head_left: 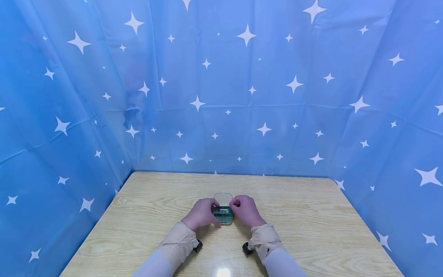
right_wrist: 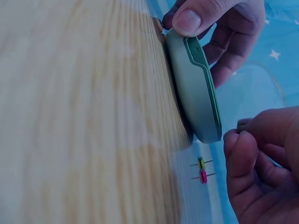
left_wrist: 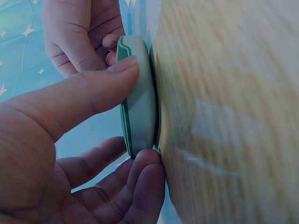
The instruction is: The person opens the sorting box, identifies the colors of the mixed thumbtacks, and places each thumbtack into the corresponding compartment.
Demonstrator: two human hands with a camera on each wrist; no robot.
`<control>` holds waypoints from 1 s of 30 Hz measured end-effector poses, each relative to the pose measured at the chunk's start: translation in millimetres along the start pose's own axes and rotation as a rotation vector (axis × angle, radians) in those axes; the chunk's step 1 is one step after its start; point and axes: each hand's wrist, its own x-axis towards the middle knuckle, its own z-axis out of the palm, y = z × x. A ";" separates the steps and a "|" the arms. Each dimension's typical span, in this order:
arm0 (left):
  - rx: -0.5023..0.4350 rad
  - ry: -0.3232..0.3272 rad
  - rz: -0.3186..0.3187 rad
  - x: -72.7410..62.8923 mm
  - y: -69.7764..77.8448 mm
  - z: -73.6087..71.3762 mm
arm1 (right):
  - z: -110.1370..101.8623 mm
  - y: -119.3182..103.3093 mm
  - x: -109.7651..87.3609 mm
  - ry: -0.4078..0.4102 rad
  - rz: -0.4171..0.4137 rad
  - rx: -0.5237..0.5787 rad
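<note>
A small green pill box [head_left: 223, 218] with divided compartments sits on the table, its clear lid [head_left: 223, 198] raised at the far side. My left hand [head_left: 202, 213] grips the box from the left. In the left wrist view, the left thumb [left_wrist: 126, 70] presses on the near rim and the fingers lie around the far end. My right hand [head_left: 246, 209] is by the box's right far corner, next to the lid. In the right wrist view, its thumb and fingertips [right_wrist: 243, 149] are curled together just off the box's end; whether something small lies between them is hidden.
The box stands on a wood-grain table [head_left: 138, 231]. Blue curtains [head_left: 225, 84] with white stars enclose the back and sides. In the right wrist view, small green and pink pieces [right_wrist: 202, 176] with thin metal pins appear beyond the box. Dark devices [head_left: 247, 249] are strapped at both wrists.
</note>
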 end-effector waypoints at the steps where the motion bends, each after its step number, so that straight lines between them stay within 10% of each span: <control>1: 0.001 0.000 -0.003 0.1 0.1 -0.1 | -0.3 0.0 -0.3 -0.002 0.002 0.003; 30: 0.016 0.001 -0.010 0.9 0.7 0.3 | -8.6 14.2 1.1 0.027 0.075 0.064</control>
